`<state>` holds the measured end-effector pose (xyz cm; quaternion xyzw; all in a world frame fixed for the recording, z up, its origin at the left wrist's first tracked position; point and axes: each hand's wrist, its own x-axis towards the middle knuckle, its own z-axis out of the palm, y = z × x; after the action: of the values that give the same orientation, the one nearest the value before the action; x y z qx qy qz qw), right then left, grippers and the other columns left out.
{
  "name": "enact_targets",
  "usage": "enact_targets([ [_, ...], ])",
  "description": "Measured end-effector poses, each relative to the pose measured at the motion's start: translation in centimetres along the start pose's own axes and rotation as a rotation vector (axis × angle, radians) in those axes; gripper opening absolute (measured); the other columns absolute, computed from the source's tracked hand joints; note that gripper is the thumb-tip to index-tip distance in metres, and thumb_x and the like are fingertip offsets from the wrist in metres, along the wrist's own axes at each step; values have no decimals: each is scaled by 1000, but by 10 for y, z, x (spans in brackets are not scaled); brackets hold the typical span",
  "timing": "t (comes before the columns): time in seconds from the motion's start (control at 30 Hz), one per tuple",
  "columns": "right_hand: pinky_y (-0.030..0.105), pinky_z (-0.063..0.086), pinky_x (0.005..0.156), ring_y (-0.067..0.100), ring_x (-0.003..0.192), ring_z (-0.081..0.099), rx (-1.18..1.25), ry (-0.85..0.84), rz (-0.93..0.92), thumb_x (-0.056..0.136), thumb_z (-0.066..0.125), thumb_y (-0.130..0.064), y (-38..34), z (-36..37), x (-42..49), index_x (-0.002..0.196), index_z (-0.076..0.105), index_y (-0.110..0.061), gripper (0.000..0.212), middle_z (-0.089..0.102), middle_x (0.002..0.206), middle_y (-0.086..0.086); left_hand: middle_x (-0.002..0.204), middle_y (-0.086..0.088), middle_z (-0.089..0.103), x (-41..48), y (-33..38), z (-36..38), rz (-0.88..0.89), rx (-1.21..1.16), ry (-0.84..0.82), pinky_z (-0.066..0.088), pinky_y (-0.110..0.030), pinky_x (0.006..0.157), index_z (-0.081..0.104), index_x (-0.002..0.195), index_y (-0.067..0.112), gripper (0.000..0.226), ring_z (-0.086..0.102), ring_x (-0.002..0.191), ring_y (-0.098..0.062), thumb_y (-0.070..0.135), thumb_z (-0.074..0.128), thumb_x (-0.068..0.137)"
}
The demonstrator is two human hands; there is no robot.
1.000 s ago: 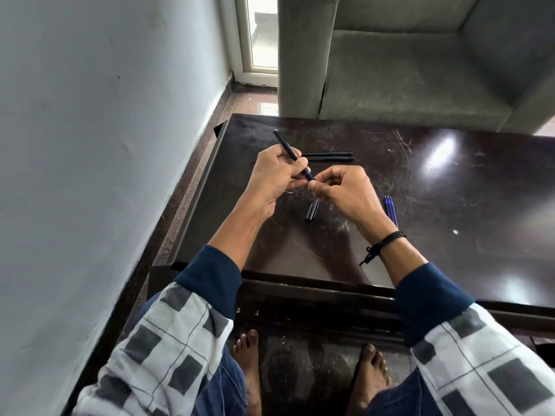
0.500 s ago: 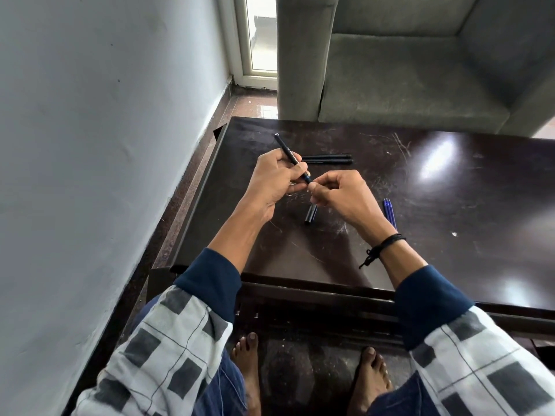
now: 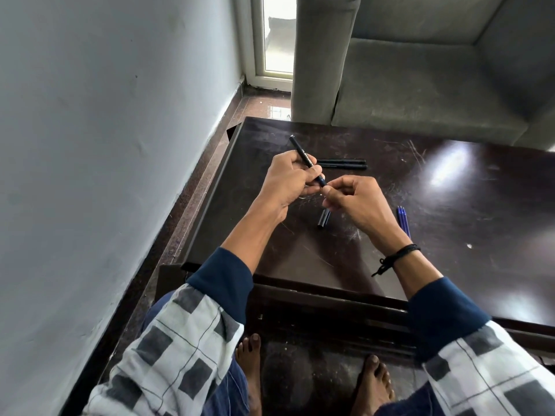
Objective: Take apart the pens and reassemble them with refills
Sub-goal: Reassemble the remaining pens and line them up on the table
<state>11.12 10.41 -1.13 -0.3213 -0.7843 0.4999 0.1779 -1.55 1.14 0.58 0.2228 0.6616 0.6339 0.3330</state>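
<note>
My left hand (image 3: 288, 181) grips a black pen barrel (image 3: 303, 156) that slants up and away to the left above the dark table (image 3: 450, 229). My right hand (image 3: 351, 202) pinches the barrel's near end; what sits between those fingertips is hidden. A black pen cap (image 3: 323, 219) lies on the table just below my hands. Two more black pens (image 3: 342, 164) lie side by side behind my hands. Blue refills (image 3: 404, 220) rest on the table to the right of my right wrist.
A grey wall runs close along the table's left side. A grey sofa (image 3: 420, 85) stands right behind the table's far edge. My bare feet are on the floor under the near edge.
Both hands stay together on the pen at nearly the same spot; the barrel keeps its slant. The view has shifted slightly.
</note>
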Motion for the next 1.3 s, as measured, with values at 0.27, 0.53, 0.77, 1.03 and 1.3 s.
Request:
enact_targets([
  [0.27,32,57,72,14,66,69,24,24,12,92,72,-19,-1,0,0,92,70,-8,11,76,75,7,83,-11,72,-1,2,0,-10,-6,-8,60,-24,63,62,104,3,11,71,66,-11,-1,65,95],
  [0.53,36,57,71,14,65,69,-6,43,-8,84,79,-29,3,-1,1,88,69,-15,17,75,74,5,80,-9,72,1,2,-1,8,-7,7,62,-26,65,63,102,4,10,71,65,-11,-1,66,94],
  [0.77,30,50,66,12,62,64,64,-7,10,98,64,-21,-2,-1,0,86,72,-16,15,74,71,6,83,-9,74,1,3,-3,1,-3,2,61,-27,66,64,105,3,12,73,70,-13,0,66,94],
  [1.03,31,52,68,14,61,65,92,-20,34,95,68,-16,-2,-1,0,91,69,-5,11,74,71,10,84,-10,75,-1,2,-3,4,-6,-12,61,-26,66,64,101,6,9,74,72,-13,1,67,94],
  [1.3,29,55,68,12,64,68,13,17,13,89,75,-30,-1,1,-2,89,70,-11,20,76,75,6,82,-9,74,0,3,-5,2,-20,5,60,-26,64,65,99,5,9,74,74,-14,-1,67,93],
])
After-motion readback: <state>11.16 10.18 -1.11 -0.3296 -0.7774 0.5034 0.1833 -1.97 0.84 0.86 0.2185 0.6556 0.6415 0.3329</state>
